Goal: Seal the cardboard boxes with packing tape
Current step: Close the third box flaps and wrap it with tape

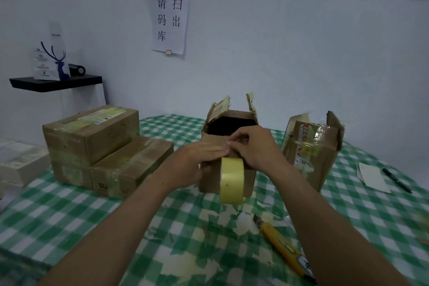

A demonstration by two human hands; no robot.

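Yellow tape roll (pixel 231 181) hangs at open box (pixel 228 151), table centre.
Near: utility knife (pixel 282 245). Left hand (pixel 199 160) flat, fingers straight, pressing box front; right hand (pixel 254 147) pinching tape end at rim. Far left: sealed boxes (pixel 104 146).

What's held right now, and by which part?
The right hand holds the yellow tape roll at its top edge against the open box. The left hand lies flat, pressing the box front.
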